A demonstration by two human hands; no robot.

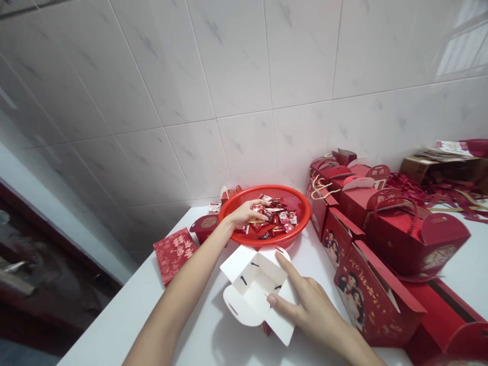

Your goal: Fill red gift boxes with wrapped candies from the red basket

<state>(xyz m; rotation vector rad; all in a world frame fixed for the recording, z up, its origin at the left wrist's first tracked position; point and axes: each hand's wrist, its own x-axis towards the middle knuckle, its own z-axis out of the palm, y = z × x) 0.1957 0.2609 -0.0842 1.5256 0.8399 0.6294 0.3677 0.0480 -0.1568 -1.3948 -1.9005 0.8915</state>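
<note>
The right hand (310,300) grips the open box (259,287) at its three o'clock — left hand (246,213) touches candies (281,217) in the twelve-o'clock basket (304,206) — whether grasping, can't tell.

The box (254,295) is standing just in front of the basket, its mouth facing up and its flaps spreading outward. It is showing a plain white inside with a few short dark marks on its walls; a bit of red is showing on its outside below. Two rounded flaps are showing narrow slots. Small shiny packets (276,218), mostly red with some white, are lying in a loose heap inside the round, red, mesh-sided basket (304,216).
</note>
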